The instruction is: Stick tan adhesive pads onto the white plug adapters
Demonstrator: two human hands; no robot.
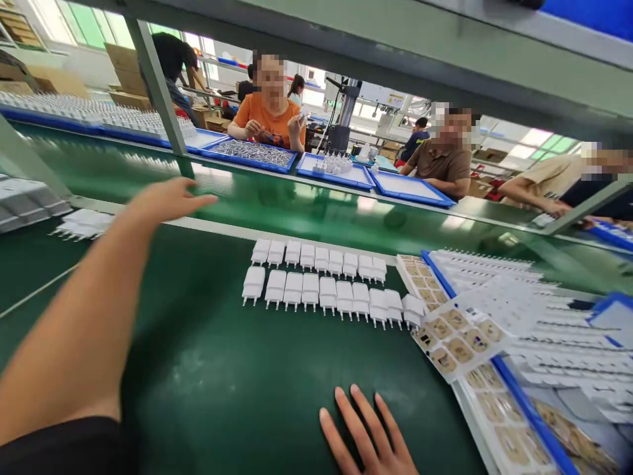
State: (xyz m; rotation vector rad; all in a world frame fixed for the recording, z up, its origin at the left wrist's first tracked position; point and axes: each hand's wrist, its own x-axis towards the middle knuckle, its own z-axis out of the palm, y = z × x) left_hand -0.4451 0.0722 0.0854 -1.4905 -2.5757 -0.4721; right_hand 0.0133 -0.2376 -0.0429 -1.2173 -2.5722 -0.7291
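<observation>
My left hand (pixel 171 199) reaches over the far edge of the green bench, by the conveyor belt, with fingers stretched out and apart and nothing seen in them. Flat on the bench at the front lies my right hand (pixel 368 439), fingers spread and holding nothing. Between the hands and the belt stand two rows of white plug chargers: a back row (pixel 321 257) and a front row (pixel 310 290), pins toward me. More white chargers (pixel 84 223) lie left of my left forearm.
Sheets of tan stickers (pixel 455 336) lean at the right beside a blue-edged tray packed with white chargers (pixel 573 330). A green conveyor belt (pixel 277 204) crosses behind. Beyond it are blue trays, one with metal parts (pixel 252 153), and several co-workers. A metal post (pixel 157 89) rises near my left hand.
</observation>
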